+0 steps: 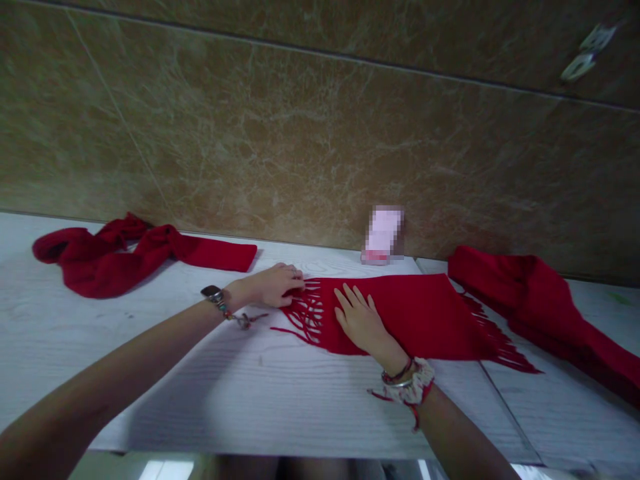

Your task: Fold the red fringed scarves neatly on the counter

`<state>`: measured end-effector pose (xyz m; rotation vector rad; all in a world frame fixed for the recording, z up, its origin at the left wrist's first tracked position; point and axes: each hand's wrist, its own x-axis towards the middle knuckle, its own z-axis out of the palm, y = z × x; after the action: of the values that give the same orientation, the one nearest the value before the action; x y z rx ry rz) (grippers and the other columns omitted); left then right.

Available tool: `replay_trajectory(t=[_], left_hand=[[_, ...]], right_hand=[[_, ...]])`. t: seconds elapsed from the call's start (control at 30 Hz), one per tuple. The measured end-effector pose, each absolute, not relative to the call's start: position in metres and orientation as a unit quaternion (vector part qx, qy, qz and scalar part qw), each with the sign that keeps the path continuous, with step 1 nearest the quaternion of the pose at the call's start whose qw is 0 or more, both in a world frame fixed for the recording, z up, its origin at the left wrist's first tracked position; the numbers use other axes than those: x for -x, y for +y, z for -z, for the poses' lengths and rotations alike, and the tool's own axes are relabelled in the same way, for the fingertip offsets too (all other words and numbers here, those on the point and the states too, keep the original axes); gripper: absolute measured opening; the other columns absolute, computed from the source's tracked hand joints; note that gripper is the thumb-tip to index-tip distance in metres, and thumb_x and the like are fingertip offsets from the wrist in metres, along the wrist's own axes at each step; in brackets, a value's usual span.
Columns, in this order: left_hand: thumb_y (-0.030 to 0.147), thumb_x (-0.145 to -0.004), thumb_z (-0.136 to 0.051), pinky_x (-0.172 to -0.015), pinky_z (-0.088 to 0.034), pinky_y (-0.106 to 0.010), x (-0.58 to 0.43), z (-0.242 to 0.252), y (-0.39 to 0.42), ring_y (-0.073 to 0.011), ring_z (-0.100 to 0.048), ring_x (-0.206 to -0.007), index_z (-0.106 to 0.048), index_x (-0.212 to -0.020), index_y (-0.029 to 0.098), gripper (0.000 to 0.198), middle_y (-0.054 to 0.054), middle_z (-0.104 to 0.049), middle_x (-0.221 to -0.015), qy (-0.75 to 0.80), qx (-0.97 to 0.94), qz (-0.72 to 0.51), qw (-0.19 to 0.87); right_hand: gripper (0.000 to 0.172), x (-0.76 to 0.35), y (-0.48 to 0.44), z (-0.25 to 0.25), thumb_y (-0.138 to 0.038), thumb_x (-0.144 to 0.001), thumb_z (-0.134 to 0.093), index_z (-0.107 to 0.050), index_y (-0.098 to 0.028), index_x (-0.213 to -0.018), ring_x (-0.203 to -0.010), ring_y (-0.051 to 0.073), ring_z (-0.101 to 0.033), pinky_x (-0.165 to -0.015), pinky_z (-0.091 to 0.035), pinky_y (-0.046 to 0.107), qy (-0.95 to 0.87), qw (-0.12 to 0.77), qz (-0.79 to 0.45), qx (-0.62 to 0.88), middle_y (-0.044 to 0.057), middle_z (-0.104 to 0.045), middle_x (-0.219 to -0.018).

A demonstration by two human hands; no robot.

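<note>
A red fringed scarf (410, 317) lies flat and folded on the white wood-grain table, with tassels at its left and right ends. My left hand (275, 285) is at the left end, its fingers curled on the tassels; the fingertips are partly hidden. On the cloth just right of those tassels, my right hand (363, 320) rests palm down with its fingers spread. To the left, a second red scarf (120, 263) lies loosely bunched, one end stretched out flat. Another length of red cloth (530, 293) lies crumpled at the right, beside the right-hand tassels.
Against the brown marbled wall (280, 147) leans a pale pink, blurred-out object (383, 233), behind the middle scarf. The white table (260, 400) has a seam on its right and its front edge close to me. A whitish fitting (587, 53) is on the wall, upper right.
</note>
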<state>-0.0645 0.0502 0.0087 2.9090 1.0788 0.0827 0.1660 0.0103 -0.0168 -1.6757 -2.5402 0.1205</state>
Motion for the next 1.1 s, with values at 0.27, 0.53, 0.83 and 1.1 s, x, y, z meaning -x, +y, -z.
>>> replay_trajectory(t=[0.27, 0.53, 0.83, 1.1], left_hand=[[0.024, -0.082, -0.048, -0.084, -0.038, -0.033, 0.057, -0.02, 0.037, -0.0203, -0.052, -0.095, -0.061, -0.092, 0.018, 0.018, -0.009, -0.059, -0.102, 0.383, -0.92, -0.081, -0.002], [0.016, -0.076, -0.05, -0.08, -0.04, -0.03, 0.063, -0.005, 0.022, -0.0196, -0.052, -0.086, -0.059, -0.086, 0.018, 0.014, -0.006, -0.061, -0.09, 0.297, -0.954, -0.043, 0.031], [0.027, -0.084, -0.043, -0.08, -0.039, -0.029, 0.074, -0.021, 0.012, -0.0183, -0.051, -0.087, -0.056, -0.095, 0.017, 0.02, -0.008, -0.057, -0.094, 0.312, -0.945, -0.077, 0.06], [0.02, -0.079, -0.044, -0.084, -0.037, -0.033, 0.046, 0.01, 0.012, -0.0194, -0.047, -0.088, -0.056, -0.093, 0.019, 0.019, -0.007, -0.054, -0.094, 0.24, -0.962, -0.115, 0.068]], right_hand=[[0.045, -0.165, 0.009, 0.015, -0.027, -0.088, -0.034, -0.039, -0.017, -0.131, -0.129, 0.026, -0.027, -0.102, -0.024, 0.05, -0.833, 0.042, -0.029, 0.55, 0.01, -0.032, -0.14], [0.044, -0.166, 0.009, 0.015, -0.028, -0.088, -0.034, -0.039, -0.017, -0.131, -0.128, 0.026, -0.028, -0.101, -0.025, 0.05, -0.834, 0.04, -0.022, 0.549, 0.01, -0.033, -0.14], [0.044, -0.165, 0.01, 0.018, -0.027, -0.088, -0.035, -0.039, -0.018, -0.131, -0.127, 0.026, -0.031, -0.101, -0.026, 0.049, -0.836, 0.041, -0.003, 0.548, 0.011, -0.035, -0.138], [0.044, -0.165, 0.009, 0.016, -0.027, -0.088, -0.034, -0.04, -0.017, -0.131, -0.127, 0.026, -0.031, -0.1, -0.028, 0.049, -0.839, 0.03, 0.01, 0.543, 0.01, -0.034, -0.139]])
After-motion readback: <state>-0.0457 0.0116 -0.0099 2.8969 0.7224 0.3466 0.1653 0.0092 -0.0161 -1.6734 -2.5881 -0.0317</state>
